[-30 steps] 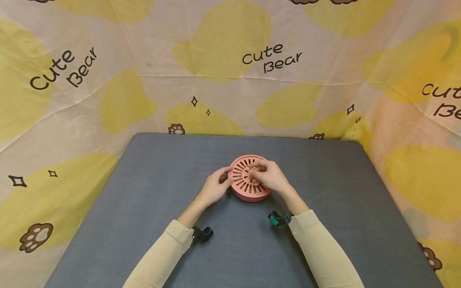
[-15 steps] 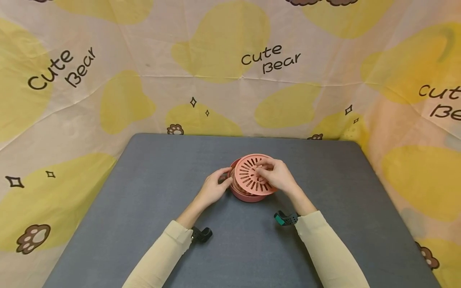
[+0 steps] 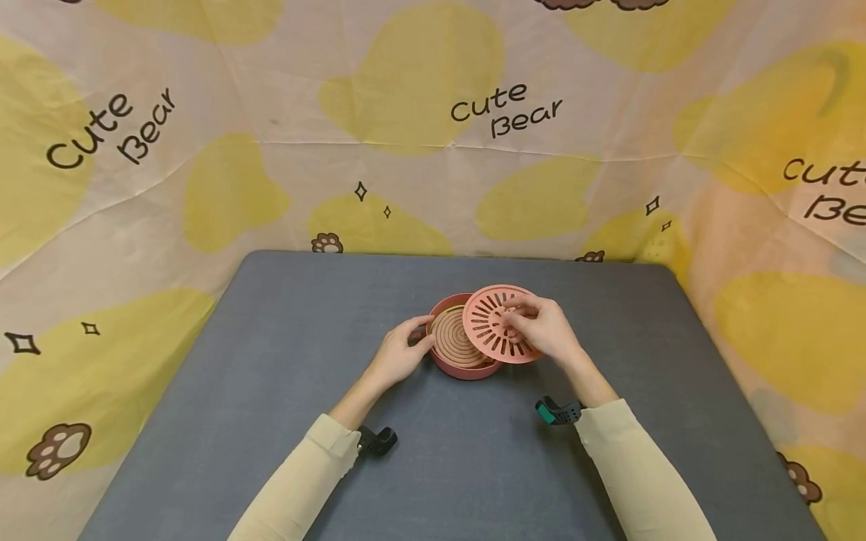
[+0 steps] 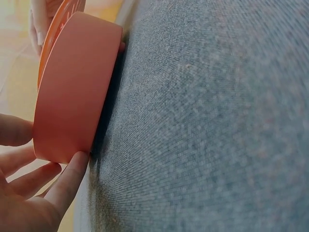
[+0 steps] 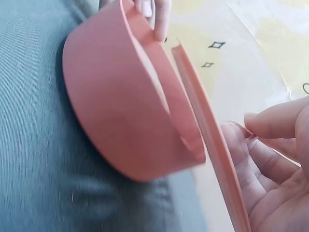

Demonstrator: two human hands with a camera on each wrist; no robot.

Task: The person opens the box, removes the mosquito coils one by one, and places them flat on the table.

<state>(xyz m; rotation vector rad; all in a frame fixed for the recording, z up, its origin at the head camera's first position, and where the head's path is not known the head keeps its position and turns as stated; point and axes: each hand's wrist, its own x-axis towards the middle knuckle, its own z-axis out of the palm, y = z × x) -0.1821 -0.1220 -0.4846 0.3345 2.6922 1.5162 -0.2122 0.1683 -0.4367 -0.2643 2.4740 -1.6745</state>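
Observation:
A round pink mosquito coil box point(image 3: 467, 373) stands on the table, with a tan mosquito coil point(image 3: 452, 338) visible inside it. My left hand point(image 3: 398, 355) holds the box's left side; in the left wrist view its thumb and fingers point(image 4: 72, 176) touch the outer wall. Above the box's right part, the slotted pink lid point(image 3: 482, 323) is lifted and tilted. My right hand point(image 3: 549, 330) pinches the lid at its middle, and the right wrist view shows the lid point(image 5: 212, 140) apart from the box rim. The lid hides part of the coil.
The dark grey tabletop point(image 3: 304, 315) extends around the box on all sides. A cloth point(image 3: 406, 98) printed with yellow patches and lettering hangs behind and beside the table. Dark bands with cameras point(image 3: 558, 411) sit at both wrists.
The lid has come off the box and moved right and slightly up with my right hand, exposing the mosquito coil. My left hand has stayed at the box's left side.

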